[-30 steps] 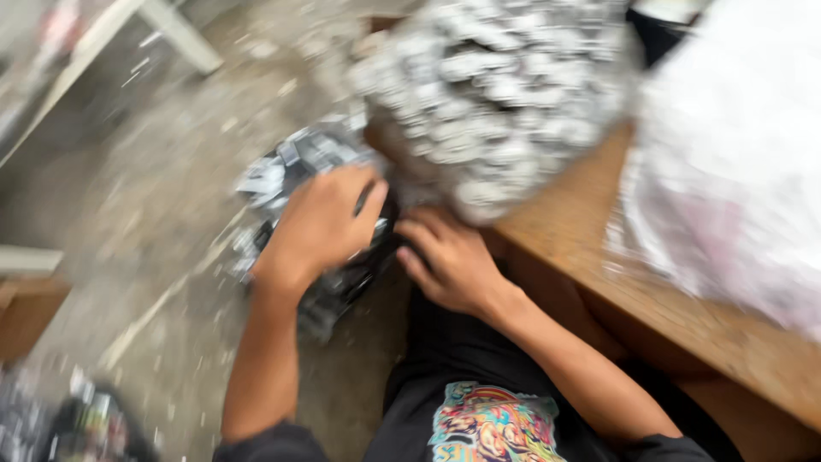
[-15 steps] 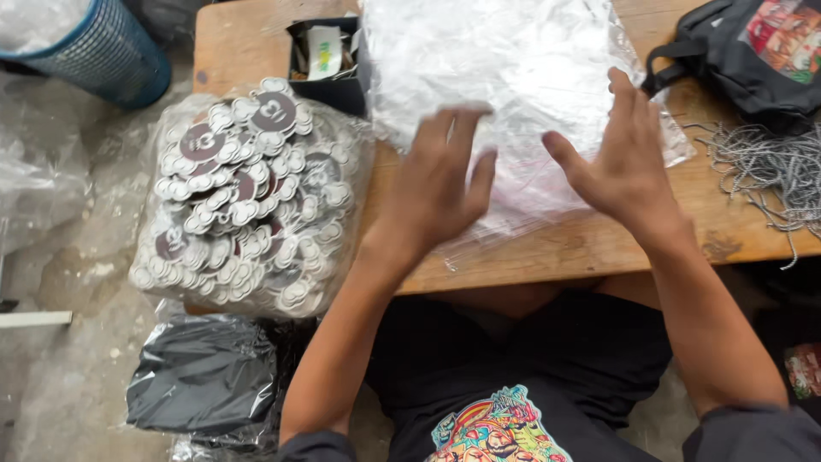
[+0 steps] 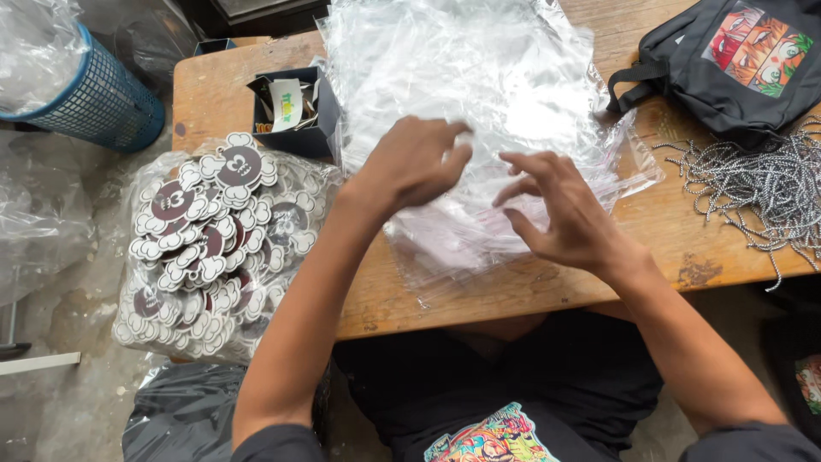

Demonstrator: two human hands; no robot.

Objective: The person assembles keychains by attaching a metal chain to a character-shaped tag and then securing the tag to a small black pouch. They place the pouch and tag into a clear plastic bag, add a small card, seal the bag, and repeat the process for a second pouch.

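Both hands hover on a stack of clear bags (image 3: 462,94) lying on the wooden table (image 3: 214,94). The left hand (image 3: 415,158) is half curled, its fingertips touching the top bag. The right hand (image 3: 560,214) is open with bent fingers and grips nothing. At 9 o'clock from the hands sits a sack of badges (image 3: 209,239); at 2 o'clock a black bag (image 3: 727,68); at 3 o'clock grey cords (image 3: 761,184).
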